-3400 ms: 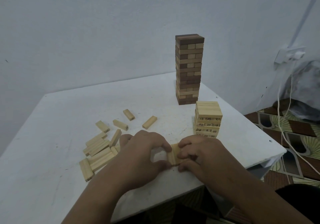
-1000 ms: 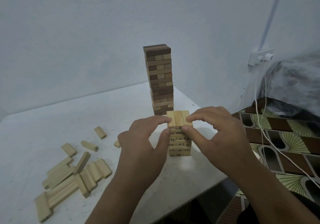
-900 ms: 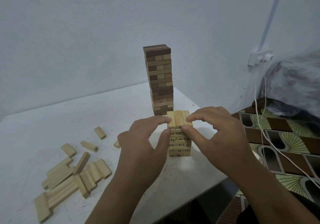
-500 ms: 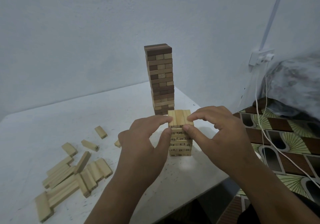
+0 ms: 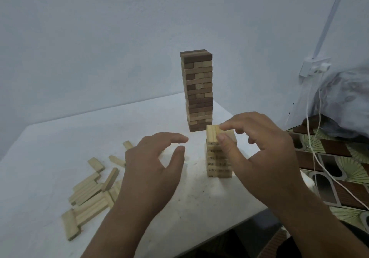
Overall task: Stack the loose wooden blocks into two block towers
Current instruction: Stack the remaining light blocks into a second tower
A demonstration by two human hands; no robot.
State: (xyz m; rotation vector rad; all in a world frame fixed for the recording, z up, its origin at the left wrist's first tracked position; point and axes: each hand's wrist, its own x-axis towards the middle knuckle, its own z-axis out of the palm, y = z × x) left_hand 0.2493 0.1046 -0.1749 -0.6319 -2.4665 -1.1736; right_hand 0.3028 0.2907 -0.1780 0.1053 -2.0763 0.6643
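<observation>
A short tower of light numbered wooden blocks (image 5: 214, 159) stands near the right edge of the white table (image 5: 60, 136). My right hand (image 5: 263, 154) pinches its top layer between thumb and forefinger; the thumb covers part of the front face. My left hand (image 5: 151, 169) hovers to the left of this tower, fingers relaxed and apart, holding nothing. Behind it rises a tall tower of mixed dark and light blocks (image 5: 197, 90). Several loose light blocks (image 5: 89, 193) lie in a heap at the left, partly hidden by my left forearm.
The table's right corner and front edge run close to the short tower. White cables (image 5: 317, 158) hang from a wall socket (image 5: 314, 68) at the right, above a patterned floor mat (image 5: 339, 169). A dark bundle (image 5: 347, 98) lies at the far right.
Both hands earlier carried a layer of blocks from the table onto the short tower. Now my left hand has let go and drawn back left; my right hand stays at the top layer.
</observation>
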